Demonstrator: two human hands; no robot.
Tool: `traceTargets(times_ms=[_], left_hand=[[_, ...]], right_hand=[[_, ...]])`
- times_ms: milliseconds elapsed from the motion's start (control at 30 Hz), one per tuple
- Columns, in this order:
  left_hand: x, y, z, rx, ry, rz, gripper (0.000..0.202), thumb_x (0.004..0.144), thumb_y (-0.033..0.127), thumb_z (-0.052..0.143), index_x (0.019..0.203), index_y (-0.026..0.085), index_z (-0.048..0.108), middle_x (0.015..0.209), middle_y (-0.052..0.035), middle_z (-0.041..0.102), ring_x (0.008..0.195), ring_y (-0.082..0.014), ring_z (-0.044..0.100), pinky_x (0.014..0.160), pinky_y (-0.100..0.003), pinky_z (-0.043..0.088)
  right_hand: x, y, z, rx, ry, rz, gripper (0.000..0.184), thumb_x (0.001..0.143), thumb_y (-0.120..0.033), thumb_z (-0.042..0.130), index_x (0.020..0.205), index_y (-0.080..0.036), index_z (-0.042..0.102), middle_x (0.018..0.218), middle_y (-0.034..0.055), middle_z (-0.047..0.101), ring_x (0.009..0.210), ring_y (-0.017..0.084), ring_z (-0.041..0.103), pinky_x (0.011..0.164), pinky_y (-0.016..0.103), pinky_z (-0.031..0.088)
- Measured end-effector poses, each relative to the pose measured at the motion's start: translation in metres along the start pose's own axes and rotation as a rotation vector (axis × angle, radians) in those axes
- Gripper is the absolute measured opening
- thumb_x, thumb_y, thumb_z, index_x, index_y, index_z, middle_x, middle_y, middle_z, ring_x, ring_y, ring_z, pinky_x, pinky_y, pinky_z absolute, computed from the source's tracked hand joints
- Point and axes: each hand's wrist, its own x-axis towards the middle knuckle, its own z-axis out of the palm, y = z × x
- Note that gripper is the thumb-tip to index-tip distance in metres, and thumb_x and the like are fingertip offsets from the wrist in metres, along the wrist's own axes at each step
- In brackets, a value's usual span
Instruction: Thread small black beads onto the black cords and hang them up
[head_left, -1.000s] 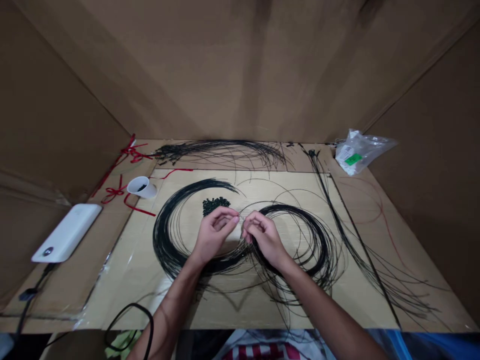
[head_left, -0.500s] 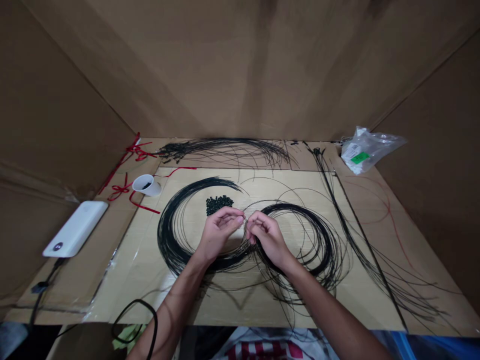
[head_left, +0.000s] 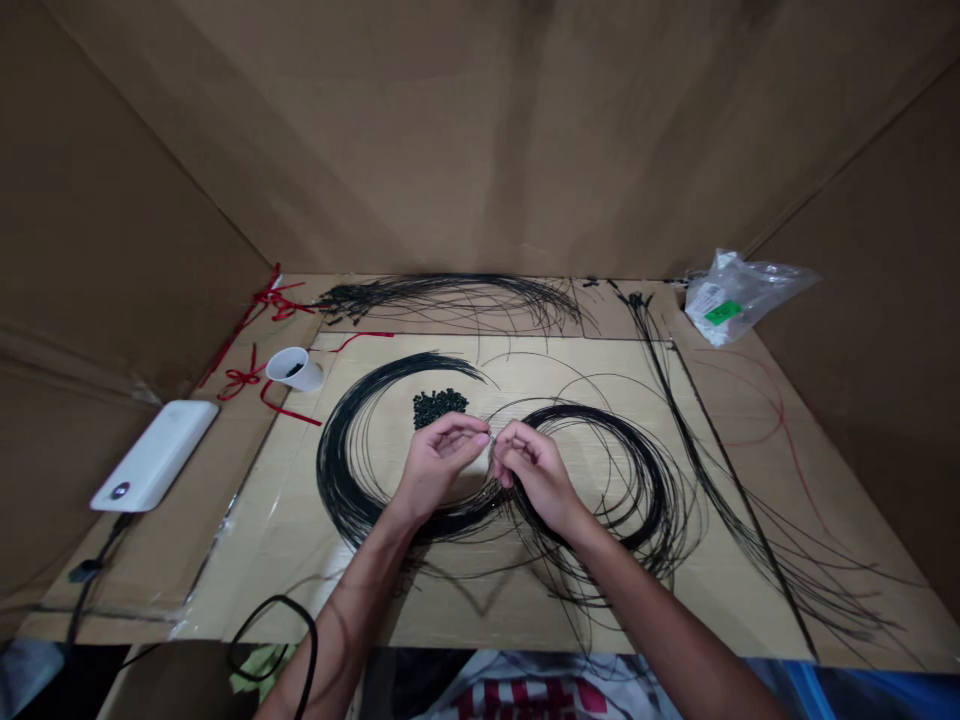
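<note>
My left hand [head_left: 433, 468] and my right hand [head_left: 531, 470] meet fingertip to fingertip above the middle of the board, both pinched on a thin black wire; a tiny pale piece shows between the fingertips. Under the hands lie two big coils of black wire, the left coil [head_left: 346, 455] and the right coil [head_left: 637, 480]. Just beyond my left fingers sits a small heap of black beads [head_left: 439, 405].
A white paper cup [head_left: 296, 369] lies on its side at the left with red ribbons [head_left: 259, 300]. A white power bank [head_left: 154, 455] sits far left. More black wire bundles [head_left: 450, 295] lie at the back, and a plastic bag [head_left: 739, 295] back right. Cardboard walls surround the surface.
The two hands have drawn closer until the fingertips touch. The view has shifted slightly, so everything sits a little further right.
</note>
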Motion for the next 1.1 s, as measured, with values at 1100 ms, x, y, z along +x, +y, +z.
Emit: traceTargets(times_ms=[1100], left_hand=[[-0.0026,-0.0006,-0.0003,-0.022,-0.025,-0.045,0.030,0.077,0.039,0.094,0.094,0.017,0.082,0.092,-0.0060,0.081,0.086,-0.0179,0.074,0.088,-0.029,0.060]], right_hand=[[-0.0005,-0.0005,-0.0008,-0.006,0.001,-0.009,0.005,0.087,-0.023,0.063,0.082,-0.021,0.062,0.068,-0.0026,0.066,0.056,0.012,0.055,0.056,0.024,0.043]])
